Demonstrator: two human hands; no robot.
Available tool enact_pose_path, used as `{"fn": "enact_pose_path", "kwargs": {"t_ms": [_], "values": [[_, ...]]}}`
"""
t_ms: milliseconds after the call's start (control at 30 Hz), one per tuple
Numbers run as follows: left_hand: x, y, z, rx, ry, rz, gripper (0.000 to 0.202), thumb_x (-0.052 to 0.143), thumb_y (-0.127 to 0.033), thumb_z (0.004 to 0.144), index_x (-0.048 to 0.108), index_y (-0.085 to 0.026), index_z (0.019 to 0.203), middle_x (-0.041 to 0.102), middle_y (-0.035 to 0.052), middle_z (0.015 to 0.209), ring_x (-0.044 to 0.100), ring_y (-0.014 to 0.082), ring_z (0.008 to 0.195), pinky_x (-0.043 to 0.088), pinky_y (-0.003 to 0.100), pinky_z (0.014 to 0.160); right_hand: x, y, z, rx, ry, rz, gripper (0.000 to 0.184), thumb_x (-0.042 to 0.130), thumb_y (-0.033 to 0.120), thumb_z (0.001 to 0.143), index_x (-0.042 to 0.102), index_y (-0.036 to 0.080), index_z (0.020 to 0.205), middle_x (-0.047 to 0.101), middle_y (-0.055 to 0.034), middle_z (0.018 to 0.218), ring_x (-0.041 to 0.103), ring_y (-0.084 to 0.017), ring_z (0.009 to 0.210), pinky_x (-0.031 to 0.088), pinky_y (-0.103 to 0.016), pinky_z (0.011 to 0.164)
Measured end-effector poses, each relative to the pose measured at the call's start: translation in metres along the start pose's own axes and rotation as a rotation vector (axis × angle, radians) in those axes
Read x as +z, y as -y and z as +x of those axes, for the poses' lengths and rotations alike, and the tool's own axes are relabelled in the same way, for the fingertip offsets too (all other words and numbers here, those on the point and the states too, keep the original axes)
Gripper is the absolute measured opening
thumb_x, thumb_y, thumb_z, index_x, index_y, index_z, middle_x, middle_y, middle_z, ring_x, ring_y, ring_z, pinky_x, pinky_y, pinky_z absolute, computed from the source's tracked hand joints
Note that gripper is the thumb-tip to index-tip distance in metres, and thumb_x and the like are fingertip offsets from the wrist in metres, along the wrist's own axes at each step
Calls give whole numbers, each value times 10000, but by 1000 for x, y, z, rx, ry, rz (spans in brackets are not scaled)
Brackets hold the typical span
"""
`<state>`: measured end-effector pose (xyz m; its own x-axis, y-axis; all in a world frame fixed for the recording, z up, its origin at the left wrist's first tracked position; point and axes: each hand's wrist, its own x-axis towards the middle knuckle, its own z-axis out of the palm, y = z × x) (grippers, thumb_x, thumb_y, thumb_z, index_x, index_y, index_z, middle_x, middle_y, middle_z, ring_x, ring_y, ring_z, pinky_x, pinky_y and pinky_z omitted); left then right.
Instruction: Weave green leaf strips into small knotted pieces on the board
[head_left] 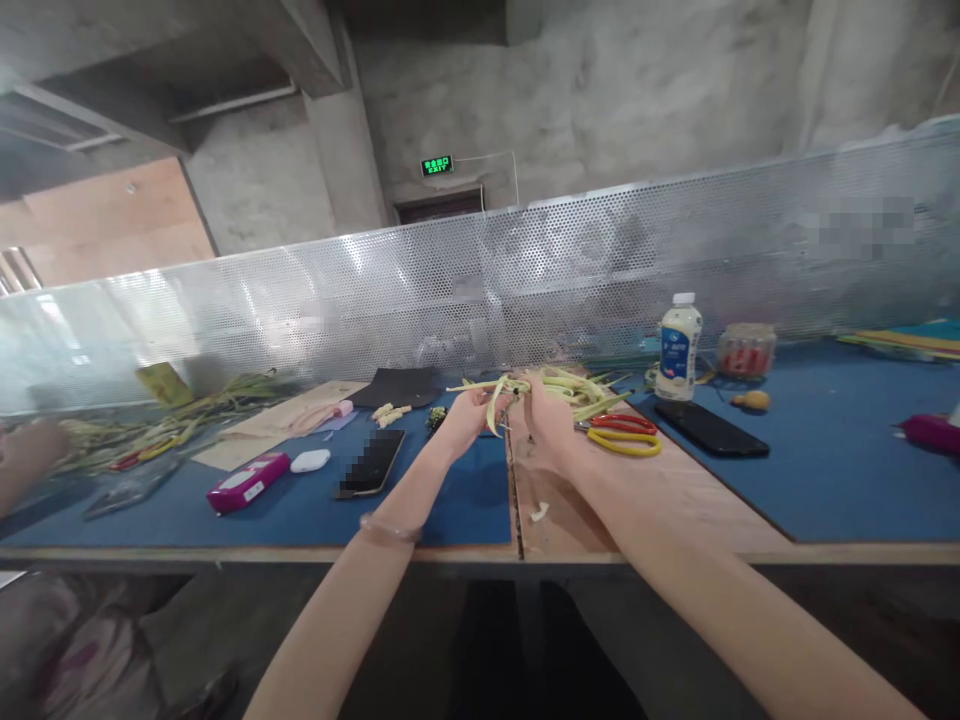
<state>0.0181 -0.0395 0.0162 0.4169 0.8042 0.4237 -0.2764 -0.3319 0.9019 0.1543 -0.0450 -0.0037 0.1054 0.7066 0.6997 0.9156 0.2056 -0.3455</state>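
My left hand (466, 418) pinches a pale green plant strip (495, 400), whose ends stick out past the fingers. Close beside it, my right hand (551, 408) is closed on the same bunch of strips, with the back of the hand hiding most of its fingers. Beyond my right wrist lie more long pale green strips (581, 385) in a loose heap. Scissors with red and yellow handles (626, 440) rest just right of that wrist, their blades partly hidden. A small pale scrap (538, 511) sits on the wooden board (667, 510) below my hands.
To the right stand a milk bottle (679, 350) and a jar (746, 350), near a black phone (711, 428). Leftward are another phone (375, 462), a white earbud case (310, 461) and a magenta box (249, 482). Another person's hand (30, 455) is at far left. A perforated metal screen (420, 290) runs behind.
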Motion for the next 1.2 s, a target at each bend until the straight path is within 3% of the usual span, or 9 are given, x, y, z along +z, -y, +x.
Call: {"fn": "enact_pose_path", "kwargs": {"t_ms": [133,400,700,833,967,1100,1200], "values": [[-3,0,0,6,-1,127,200,645,-236,706,618,-104,854,568,-42,570,391,22,379,301,159,380,0,2,-3,-55,49,-67,273,475,271,871,495,151,1115,594,-49,975,603,-151,774,505,-339,674],[-10,6,-1,-53,50,241,192,505,-272,828,574,-108,897,602,-6,714,542,68,515,464,213,490,2,-1,-3,-138,97,-106,281,485,261,865,489,151,1124,588,-54,997,602,-158,793,506,-342,678],[-15,5,2,-47,35,95,231,513,-254,823,554,-118,1005,625,49,912,609,140,763,503,333,701,3,0,-1,-164,74,-110,282,480,262,869,487,156,1130,585,-54,1007,601,-156,798,508,-340,679],[-12,0,2,-83,51,14,260,458,-288,836,591,-108,969,667,82,872,635,165,754,500,340,715,3,-2,1,-163,75,-131,284,479,263,869,486,156,1132,588,-54,1001,602,-156,792,507,-342,679],[-12,-3,2,-104,17,-38,411,392,-403,830,626,-75,910,690,131,755,658,223,710,508,342,679,-1,1,-1,-207,84,-144,305,481,255,868,468,167,1160,568,-65,1064,598,-167,834,505,-355,701],[-13,-1,2,-95,-75,-50,359,461,-411,811,606,-108,939,684,76,711,653,192,648,507,321,653,-3,7,-4,-261,95,-141,342,479,246,869,433,184,1202,540,-74,1123,594,-171,850,511,-353,699],[-14,1,3,-88,-123,-75,305,466,-366,831,573,-121,978,657,51,817,627,151,690,502,326,665,-1,9,-4,-267,92,-135,364,477,235,870,409,189,1225,525,-79,1147,595,-173,850,514,-354,695]]}}
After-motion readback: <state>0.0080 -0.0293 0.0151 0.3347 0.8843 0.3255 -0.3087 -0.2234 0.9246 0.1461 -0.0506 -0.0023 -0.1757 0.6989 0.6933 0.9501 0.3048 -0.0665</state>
